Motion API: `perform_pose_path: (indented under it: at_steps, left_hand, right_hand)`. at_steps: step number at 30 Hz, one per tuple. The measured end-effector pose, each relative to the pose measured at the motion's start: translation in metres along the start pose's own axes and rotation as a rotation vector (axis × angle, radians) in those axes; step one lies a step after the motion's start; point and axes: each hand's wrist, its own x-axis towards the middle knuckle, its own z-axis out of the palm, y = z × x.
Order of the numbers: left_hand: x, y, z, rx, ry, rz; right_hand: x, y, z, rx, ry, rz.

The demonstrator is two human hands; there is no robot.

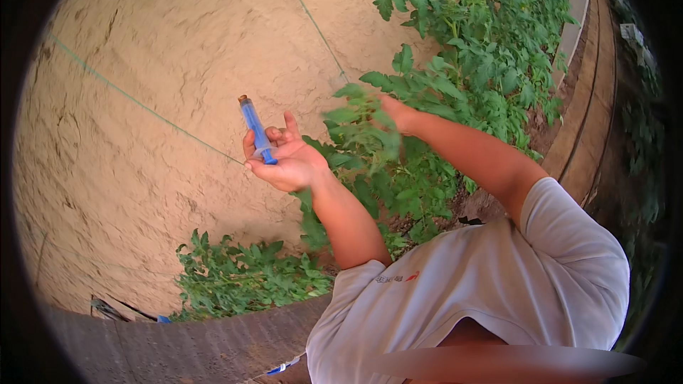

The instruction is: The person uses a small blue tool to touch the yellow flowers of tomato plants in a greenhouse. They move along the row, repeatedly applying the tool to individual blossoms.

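My left hand [291, 162] is palm up in front of an earthen wall. A plastic syringe [255, 125] with a blue plunger and a brownish tip rests in it, held between thumb and fingers, tip pointing up and away. My right hand [394, 113] reaches in among the leafy tops of tomato plants [448, 82]. Blurred leaves [363, 120] cover its fingers, so whether they grip a stem is hidden.
Behind the plants rises the rough earthen wall [160, 133]. Green strings run across it, one on the left [144, 109] and one higher up [312, 18]. More tomato foliage [251, 274] grows at lower left, beside a dark curved strip [203, 344]. Brown strips [581, 122] curve along the right.
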Motion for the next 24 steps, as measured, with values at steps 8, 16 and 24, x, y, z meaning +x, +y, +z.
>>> perform_pose_path:
  at_steps: [8,16,24]
  left_hand:
    - [-0.045,-0.015,-0.027,0.060,-0.165,-0.293]
    - [-0.122,-0.040,-0.050,0.157,-0.426,-0.242]
    - [-0.146,-0.045,-0.064,0.232,-0.470,-0.280]
  right_hand:
    - [-0.015,0.002,-0.064,0.294,-0.336,0.065]
    - [-0.027,-0.005,-0.104,0.298,-0.210,-0.086]
    - [-0.038,-0.003,-0.098,0.294,0.009,-0.018]
